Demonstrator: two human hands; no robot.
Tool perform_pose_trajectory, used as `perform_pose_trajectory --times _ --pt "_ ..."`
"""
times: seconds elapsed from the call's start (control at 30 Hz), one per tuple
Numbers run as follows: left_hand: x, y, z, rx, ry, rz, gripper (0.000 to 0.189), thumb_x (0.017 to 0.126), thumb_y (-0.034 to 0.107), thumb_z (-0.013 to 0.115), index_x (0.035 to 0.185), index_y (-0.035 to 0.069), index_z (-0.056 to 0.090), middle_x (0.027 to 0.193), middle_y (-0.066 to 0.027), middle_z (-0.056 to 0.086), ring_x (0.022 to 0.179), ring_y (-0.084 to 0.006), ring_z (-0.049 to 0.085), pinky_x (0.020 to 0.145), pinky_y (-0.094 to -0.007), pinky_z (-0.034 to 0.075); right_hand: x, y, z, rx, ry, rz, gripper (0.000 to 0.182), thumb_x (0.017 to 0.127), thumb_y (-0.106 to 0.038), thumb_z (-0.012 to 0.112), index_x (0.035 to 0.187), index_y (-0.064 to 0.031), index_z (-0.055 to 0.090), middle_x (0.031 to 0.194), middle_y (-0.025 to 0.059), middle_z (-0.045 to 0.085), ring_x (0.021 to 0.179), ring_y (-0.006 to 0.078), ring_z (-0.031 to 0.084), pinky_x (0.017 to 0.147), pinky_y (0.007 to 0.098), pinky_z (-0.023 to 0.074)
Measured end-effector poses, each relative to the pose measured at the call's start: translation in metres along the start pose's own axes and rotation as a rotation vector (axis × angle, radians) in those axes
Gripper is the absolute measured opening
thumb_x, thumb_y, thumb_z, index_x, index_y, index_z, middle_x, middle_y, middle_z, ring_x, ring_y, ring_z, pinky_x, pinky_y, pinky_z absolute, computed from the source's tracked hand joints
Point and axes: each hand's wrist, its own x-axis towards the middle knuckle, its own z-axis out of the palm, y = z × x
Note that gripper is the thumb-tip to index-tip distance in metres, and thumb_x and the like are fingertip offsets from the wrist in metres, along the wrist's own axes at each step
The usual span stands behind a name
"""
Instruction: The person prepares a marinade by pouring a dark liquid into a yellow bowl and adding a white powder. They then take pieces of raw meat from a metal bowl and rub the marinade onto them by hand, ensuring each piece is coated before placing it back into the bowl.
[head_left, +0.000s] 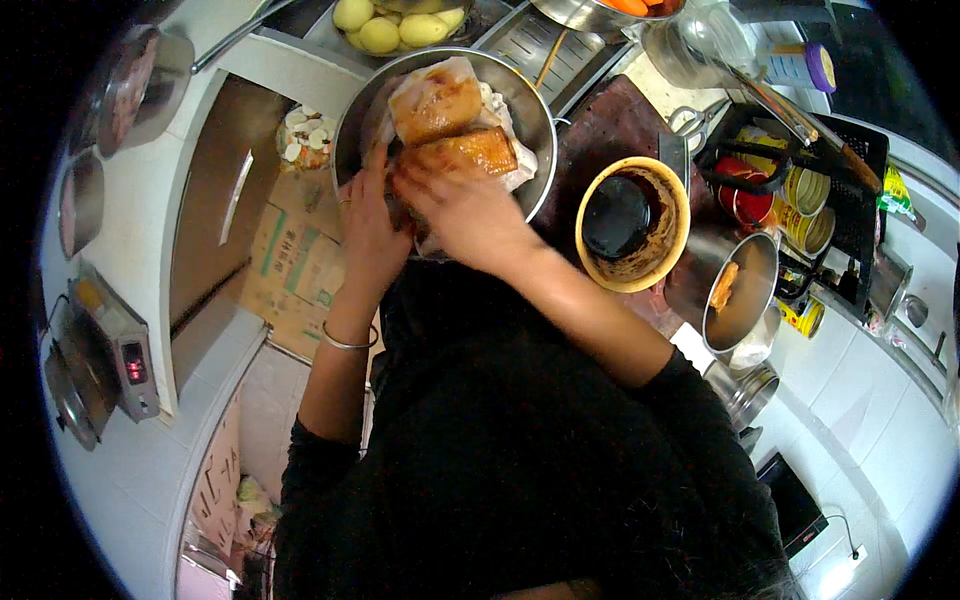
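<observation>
A wide stainless steel bowl (549, 161) holds several slabs of raw, skin-on meat, likely pork belly. Brown sauce coats the skin of the upper slab (436, 97) and of the middle slab (487, 150). My right hand (465, 206) lies flat over the near end of the middle slab, its fingers apart and blurred. At the bowl's near left side, my left hand (373, 217) has its fingers against the meat; its grip is partly hidden. To the right, a yellow-rimmed pot (632, 225) contains dark sauce and stands beside a dark red board (600, 124).
Peeled potatoes (405, 28) sit in a bowl at the far side. A cleaver (673, 161) and scissors (697, 124) lie by the board. A steel pot (741, 292), a black basket of cans (847, 210) and a digital scale (127, 352) flank the sides.
</observation>
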Motion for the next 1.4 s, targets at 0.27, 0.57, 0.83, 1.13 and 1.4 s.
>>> perform_pose_trajectory --times 0.27,0.57,0.83,1.13,1.4 --pt "0.045 0.044 0.016 0.003 -0.118 0.182 0.077 0.066 0.010 0.076 0.135 0.004 0.043 0.127 -0.0174 0.051 0.117 -0.0371 0.047 0.101 -0.0432 0.037 -0.028 0.064 -0.007 1.057 0.188 0.650 0.051 0.098 -0.017 0.047 0.143 0.0014 0.033 0.138 0.0170 0.049 0.128 0.0252 0.046 0.105 0.0316 0.0350" --pt "0.067 0.031 -0.015 -0.655 -0.188 -0.271 0.059 0.078 0.011 0.074 0.129 -0.003 0.048 0.120 -0.0167 0.059 0.111 -0.0261 0.058 0.097 -0.0339 0.046 -0.050 0.002 -0.024 0.708 0.442 0.541 0.045 0.090 -0.016 0.057 0.131 -0.0006 0.048 0.119 0.0216 0.059 0.104 0.0382 0.060 0.092 0.0407 0.0481" --pt "0.063 0.086 -0.026 -1.626 -0.492 -0.523 0.051 0.094 0.029 0.057 0.136 0.005 0.041 0.128 -0.0111 0.053 0.114 -0.0285 0.055 0.097 -0.0432 0.046 -0.086 0.009 -0.079 0.498 0.262 0.269 0.049 0.087 -0.028 0.062 0.128 -0.0038 0.051 0.126 0.0190 0.056 0.115 0.0354 0.055 0.098 0.0443 0.0446" --pt "0.017 0.268 0.042 -1.332 -1.006 -0.150 0.051 0.097 0.026 0.048 0.141 0.003 0.035 0.135 -0.0151 0.049 0.121 -0.0277 0.052 0.101 -0.0410 0.043 -0.223 0.046 -0.113 1.328 1.030 0.843 0.074 0.079 -0.010 0.073 0.140 -0.0004 0.033 0.125 0.0115 0.056 0.112 0.0220 0.057 0.095 0.0354 0.0466" --pt "0.012 0.271 0.050 -1.127 -1.027 -0.182 0.047 0.101 0.030 0.034 0.138 0.002 0.040 0.137 -0.0162 0.049 0.123 -0.0270 0.052 0.103 -0.0390 0.043 -0.395 0.139 -0.111 1.193 1.222 1.229 0.039 0.083 -0.018 0.071 0.116 -0.0071 0.053 0.100 0.0067 0.063 0.088 0.0178 0.063 0.076 0.0321 0.0527"
